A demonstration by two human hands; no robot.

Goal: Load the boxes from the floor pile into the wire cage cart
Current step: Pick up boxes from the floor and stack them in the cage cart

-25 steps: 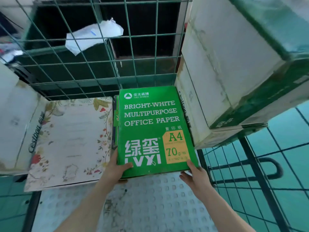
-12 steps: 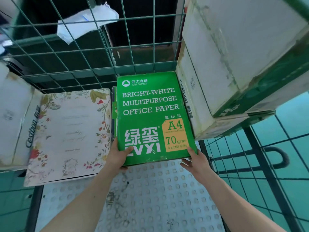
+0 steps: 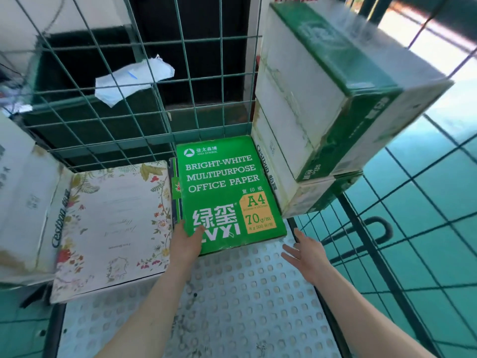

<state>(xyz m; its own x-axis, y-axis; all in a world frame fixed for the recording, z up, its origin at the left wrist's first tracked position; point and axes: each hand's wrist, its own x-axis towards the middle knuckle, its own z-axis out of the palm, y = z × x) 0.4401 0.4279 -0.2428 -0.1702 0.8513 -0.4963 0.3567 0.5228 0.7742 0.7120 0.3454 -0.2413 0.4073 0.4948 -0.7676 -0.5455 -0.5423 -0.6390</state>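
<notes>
Head view, inside the wire cage cart (image 3: pixel 245 306).

**Desk:** Where is the box?

**Photographer:** The green office-paper box (image 3: pixel 227 192) lies flat on the cart's studded metal deck (image 3: pixel 232 332), its far end at the rear mesh. It sits between a floral-printed box (image 3: pixel 113 226) on the left and a stack of white-and-green cartons (image 3: pixel 309 112) on the right, close against the lowest carton.

**Desk:** And the left hand?

**Photographer:** The left hand (image 3: pixel 187 241) grips the box's near-left corner. The thumb lies across the printed top; the fingers are hidden beneath the edge.

**Desk:** Is the right hand on it too?

**Photographer:** No. The right hand (image 3: pixel 307 254) is off the box, just beside its near-right corner and over the bare deck. Its fingers (image 3: pixel 290 254) are straight and spread, holding nothing.

**Desk:** Anything else in shot?

**Photographer:** A crumpled white wrapper (image 3: pixel 134 78) caught in the rear mesh, well above the boxes. A further white carton (image 3: pixel 23 202) stands at the far left, touching the floral one.
</notes>
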